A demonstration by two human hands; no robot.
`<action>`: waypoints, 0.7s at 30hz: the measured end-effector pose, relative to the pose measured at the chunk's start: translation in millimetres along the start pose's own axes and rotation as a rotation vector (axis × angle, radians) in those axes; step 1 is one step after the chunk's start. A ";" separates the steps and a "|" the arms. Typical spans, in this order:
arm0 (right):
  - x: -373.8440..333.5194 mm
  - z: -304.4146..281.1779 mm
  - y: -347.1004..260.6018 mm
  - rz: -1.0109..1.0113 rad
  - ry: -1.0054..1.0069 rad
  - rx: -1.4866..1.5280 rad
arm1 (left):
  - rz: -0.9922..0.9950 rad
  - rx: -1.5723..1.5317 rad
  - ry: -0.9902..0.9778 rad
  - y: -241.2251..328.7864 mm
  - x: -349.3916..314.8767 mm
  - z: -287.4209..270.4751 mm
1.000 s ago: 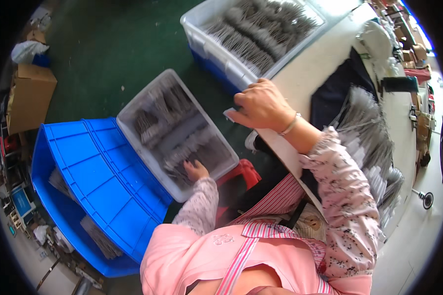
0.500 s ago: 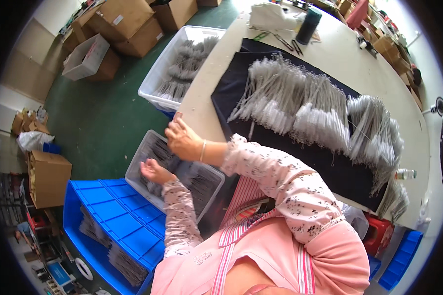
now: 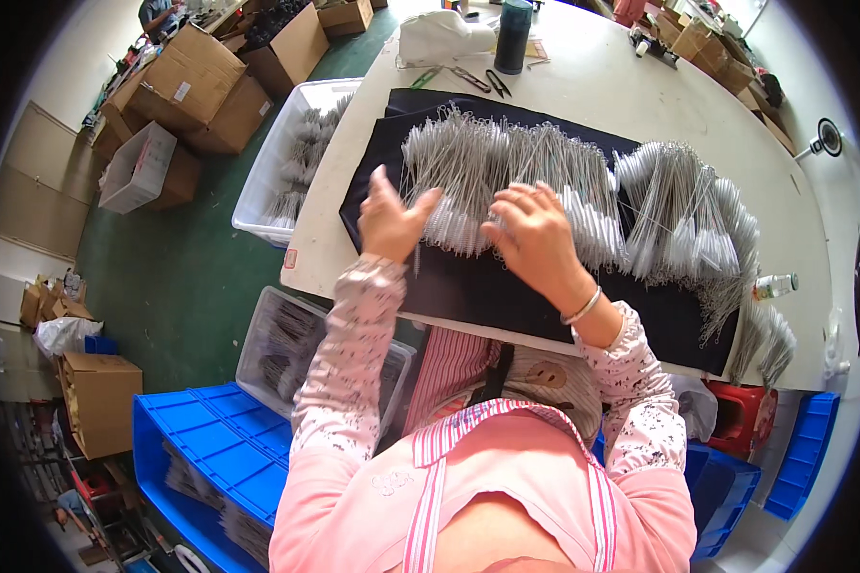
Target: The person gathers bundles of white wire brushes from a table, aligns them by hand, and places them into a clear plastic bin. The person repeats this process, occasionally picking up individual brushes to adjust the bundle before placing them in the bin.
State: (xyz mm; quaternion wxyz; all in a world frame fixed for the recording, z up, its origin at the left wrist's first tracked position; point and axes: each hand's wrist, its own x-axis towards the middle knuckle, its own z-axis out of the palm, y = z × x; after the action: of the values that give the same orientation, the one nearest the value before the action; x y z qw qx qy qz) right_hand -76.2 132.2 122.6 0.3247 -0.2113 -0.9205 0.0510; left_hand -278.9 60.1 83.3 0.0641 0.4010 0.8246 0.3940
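A long row of thin wire brushes (image 3: 468,158) with whitish bristles lies in bundles on a dark cloth (image 3: 468,298) spread over the table. My left hand (image 3: 392,222) is at the row's left end, its thumb and fingers apart and nothing in them. Over the front of the same bundles hovers my right hand (image 3: 537,237), open with curved fingers and thumb apart; whether its fingertips touch the bristles I cannot tell. Further right, another brush bundle (image 3: 674,210) fans out, with more brushes trailing to the table's right edge.
Scissors (image 3: 498,84) and a dark bottle (image 3: 513,38) stand or lie at the table's back. A white bin (image 3: 247,205) of brushes is left of the table; a clear bin (image 3: 258,334) and blue crates (image 3: 225,420) sit below. A small bottle (image 3: 776,286) lies at right.
Both hands have moved from the left, by the table corner and the clear bin, to the brushes on the cloth. The view has also shifted, and my arms no longer cross.
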 end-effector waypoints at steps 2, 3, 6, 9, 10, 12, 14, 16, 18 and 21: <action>2.5 3.5 22.3 0.001 -0.031 -0.081 | -0.025 0.237 -0.118 38.8 10.4 25.6; 4.3 7.5 30.4 -0.012 -0.048 -0.131 | -0.045 0.351 -0.092 50.4 12.8 40.6; 4.3 18.1 51.4 -0.021 -0.110 -0.182 | -0.166 0.552 -0.212 76.3 22.8 64.0; -2.5 30.3 60.9 0.078 -0.187 -0.078 | -0.252 0.646 -0.309 78.9 30.4 74.5; -3.5 31.7 63.6 0.077 -0.184 -0.056 | -0.268 0.663 -0.334 72.9 33.4 79.9; -4.2 33.6 63.5 0.071 -0.174 -0.031 | -0.255 0.693 -0.294 68.4 30.8 82.9; -4.3 33.4 62.7 0.074 -0.178 -0.011 | -0.256 0.592 -0.307 64.8 37.6 81.6; -4.3 31.3 61.7 0.085 -0.196 0.004 | -0.232 0.535 -0.277 62.1 44.3 78.0; -6.6 36.1 63.9 0.089 -0.175 0.000 | -0.234 0.520 -0.338 50.2 56.5 68.4; -4.9 29.7 57.4 0.049 -0.129 -0.113 | -0.199 0.440 -0.337 35.2 63.3 49.3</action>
State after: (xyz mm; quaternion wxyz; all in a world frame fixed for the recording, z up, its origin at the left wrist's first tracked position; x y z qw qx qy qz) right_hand -70.7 183.4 83.2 0.2510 -0.2482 -0.9354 0.0205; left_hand -279.1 147.6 87.7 0.1500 0.3824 0.9031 0.1254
